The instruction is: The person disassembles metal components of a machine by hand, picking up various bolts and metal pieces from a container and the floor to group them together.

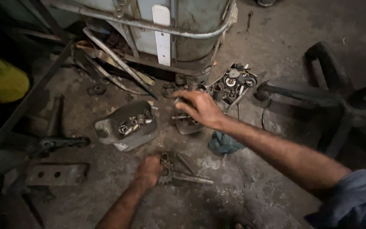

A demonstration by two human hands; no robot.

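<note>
Left hand (149, 169), lower centre, fingers curled, resting on flat grey metal sprocket plate (178, 174) on floor. Right hand (200, 108), centre frame, half-open over small metal tray of parts (185, 125); grip unclear.

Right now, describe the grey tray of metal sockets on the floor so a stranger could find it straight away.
Start at the big caged tank at the top of the view and drop to the floor in front of it. Left of the outstretched right hand lies a tilted grey tray. Unlike the tray of mixed parts further right, it holds shiny cylindrical sockets.
</note>
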